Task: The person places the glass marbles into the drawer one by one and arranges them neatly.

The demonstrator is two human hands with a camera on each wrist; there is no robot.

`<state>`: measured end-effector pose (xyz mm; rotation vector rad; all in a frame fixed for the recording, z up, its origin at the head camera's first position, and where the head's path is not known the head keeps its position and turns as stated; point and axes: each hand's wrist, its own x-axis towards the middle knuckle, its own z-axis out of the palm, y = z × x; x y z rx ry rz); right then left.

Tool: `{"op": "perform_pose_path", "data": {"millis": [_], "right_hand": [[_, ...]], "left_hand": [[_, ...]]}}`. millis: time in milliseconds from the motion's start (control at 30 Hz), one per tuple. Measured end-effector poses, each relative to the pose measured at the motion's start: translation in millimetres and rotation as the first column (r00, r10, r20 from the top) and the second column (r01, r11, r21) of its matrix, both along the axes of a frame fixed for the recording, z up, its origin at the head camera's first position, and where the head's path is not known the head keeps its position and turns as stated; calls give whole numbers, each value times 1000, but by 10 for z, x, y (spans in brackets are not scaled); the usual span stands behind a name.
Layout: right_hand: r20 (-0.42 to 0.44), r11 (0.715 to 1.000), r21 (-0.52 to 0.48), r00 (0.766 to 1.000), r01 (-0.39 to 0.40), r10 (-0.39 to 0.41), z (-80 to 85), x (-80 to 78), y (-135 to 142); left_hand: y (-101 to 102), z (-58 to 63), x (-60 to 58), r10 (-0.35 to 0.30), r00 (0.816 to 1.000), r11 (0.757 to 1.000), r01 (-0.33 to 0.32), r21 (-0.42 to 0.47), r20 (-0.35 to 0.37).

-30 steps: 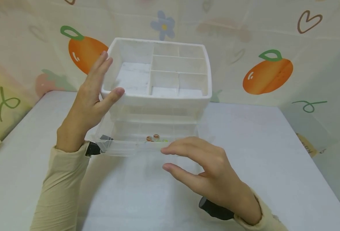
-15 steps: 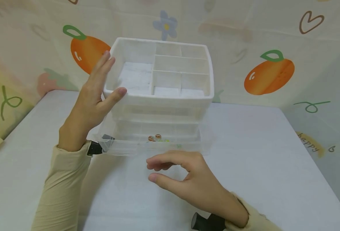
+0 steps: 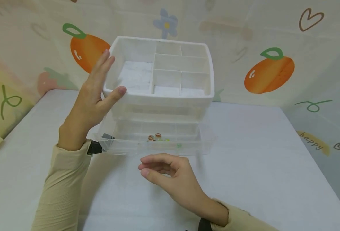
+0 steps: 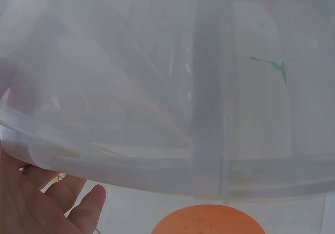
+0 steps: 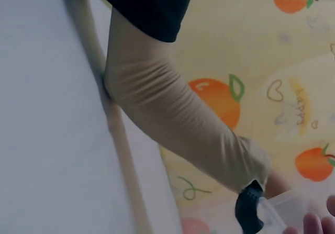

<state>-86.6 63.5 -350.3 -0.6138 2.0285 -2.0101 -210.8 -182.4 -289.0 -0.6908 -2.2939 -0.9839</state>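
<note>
A white plastic drawer organizer (image 3: 164, 99) with a divided top stands on the table. Its clear drawer (image 3: 158, 147) is pulled out at the front. In the drawer lie small round marble-like pieces (image 3: 158, 136), orange-brown and green. My left hand (image 3: 84, 102) rests against the organizer's left side, fingers extended along the wall and thumb over the front rim. In the left wrist view, my left hand's fingers (image 4: 63, 197) show beside the clear plastic. My right hand (image 3: 170, 176) is just in front of the drawer, fingers loosely bent with nothing held between thumb and fingertips.
A white cloth covers the table (image 3: 259, 160). Behind it hangs a cloth backdrop (image 3: 230, 29) printed with oranges, hearts and flowers. The organizer's top is split by thin dividers (image 3: 181, 69). A black strap (image 3: 94, 147) circles the left wrist.
My right hand has moved from the drawer's front edge leftward and toward me, its thumb and fingers drawing closer together. My left hand stays on the organizer; the drawer remains pulled out.
</note>
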Motion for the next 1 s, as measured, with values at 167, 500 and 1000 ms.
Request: {"op": "perform_pose_path", "data": {"millis": [167,500,1000], "right_hand": [[97,995,-70,993,73,-66,-73,-37,-33],[50,957,-277,996,81,-70,-201,-82,-102],[114,941,-314,989,125,-93,-160,-135,-130]], "left_hand": [[-2,7,-2,0,1000,1000,0,5,3],[-5,21,-11,2,1000,1000,-2,-1,17],[-26,49,-21,-23,999,1000,22,10,30]]}}
